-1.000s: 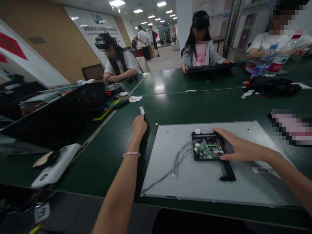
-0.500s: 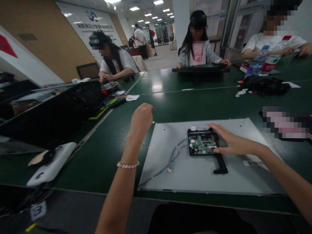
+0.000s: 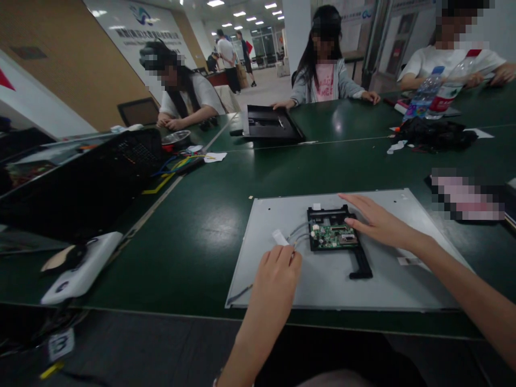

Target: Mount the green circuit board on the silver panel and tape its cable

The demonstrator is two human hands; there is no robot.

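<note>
A grey panel lies on the green table in a lit hall. The left hand pinches a white strip. The right hand, fingers apart, rests on the circuit board.

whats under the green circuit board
A black plastic bracket sits under the green circuit board, lying on the grey metal panel. The right hand covers the board's right edge, so what lies beneath there is hidden.
</note>
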